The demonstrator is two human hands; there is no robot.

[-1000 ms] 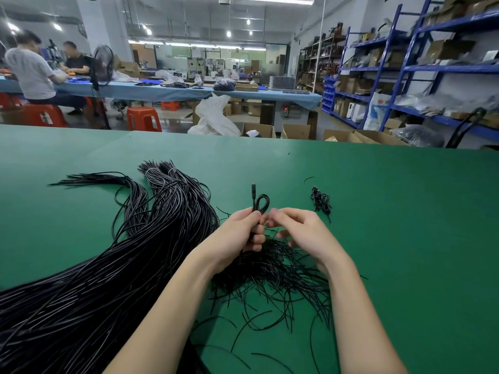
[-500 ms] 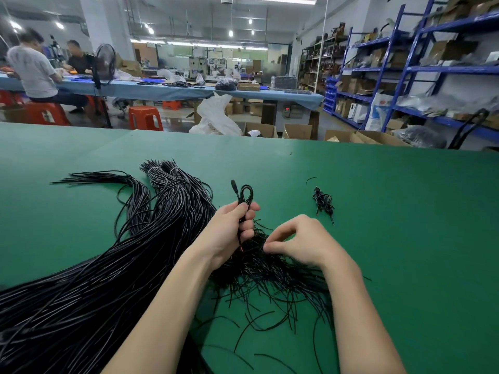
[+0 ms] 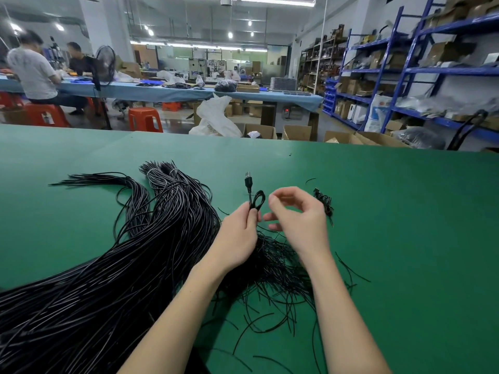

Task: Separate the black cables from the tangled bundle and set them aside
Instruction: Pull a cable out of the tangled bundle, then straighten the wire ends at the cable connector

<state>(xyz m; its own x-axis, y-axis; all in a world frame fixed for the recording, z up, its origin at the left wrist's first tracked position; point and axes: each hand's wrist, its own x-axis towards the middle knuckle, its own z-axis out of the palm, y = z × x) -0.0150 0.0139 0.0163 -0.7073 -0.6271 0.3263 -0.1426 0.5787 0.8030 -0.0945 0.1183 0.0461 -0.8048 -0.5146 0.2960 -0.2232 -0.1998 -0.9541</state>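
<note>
- A thick sheaf of glossy black cables (image 3: 113, 265) fanned across the left of the matte green table (image 3: 405, 211).
- The left hand (image 3: 237, 238) pinched a looped cable (image 3: 256, 199), its plug upright.
- The right hand (image 3: 297, 220) hovered just beside, fingers curled, gripping nothing.
- Thin tangled wires (image 3: 272, 268) lay beneath both.
- A small coil (image 3: 325, 202) sat right.
- Blue shelves (image 3: 405, 71) lined the workshop.

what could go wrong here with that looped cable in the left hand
1. The looped black cable with a plug trails from the left hand into the tangled pile of thin black wires; lifting may drag strands along.
2. The right hand holds nothing, so the loop could spring open.
</note>
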